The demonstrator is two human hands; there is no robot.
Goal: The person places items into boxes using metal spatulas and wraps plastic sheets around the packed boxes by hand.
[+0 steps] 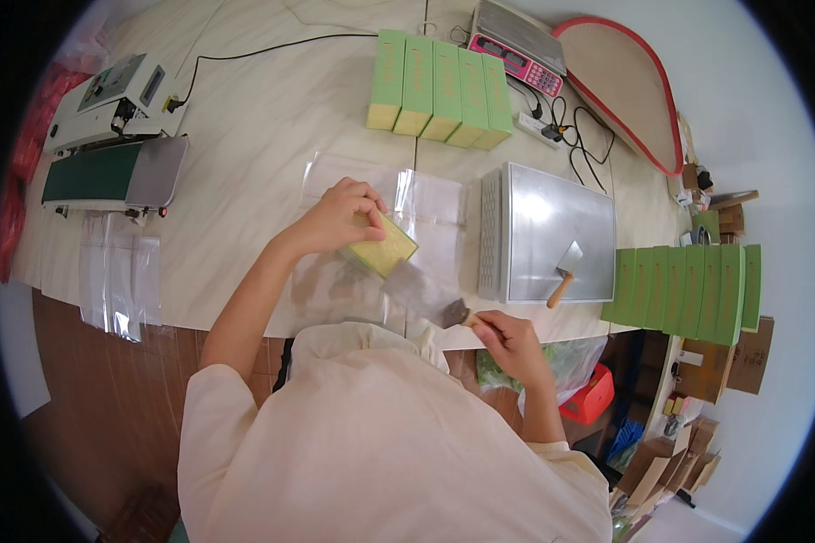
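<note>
My left hand (348, 216) grips a green box with a yellow side (386, 250), tilted over the table before me. Below it lie clear plastic bags (435, 197). In my right hand (514, 345) is a wide-bladed scraper (422, 293) with a wooden handle. Its blurred blade reaches the box's near corner; whether the two touch I cannot tell. Right of the bags stands a metal hot plate (543, 224) with a flat, shiny top. A small pointed trowel with a wooden handle (561, 288) rests on that top.
Several green boxes (441, 88) stand in a row at the back, and more (679, 288) line the right. A band sealing machine (112, 136) occupies the left. Behind the hot plate are a pink-fronted scale (516, 62), a power strip (536, 127) and loose black cables (582, 139).
</note>
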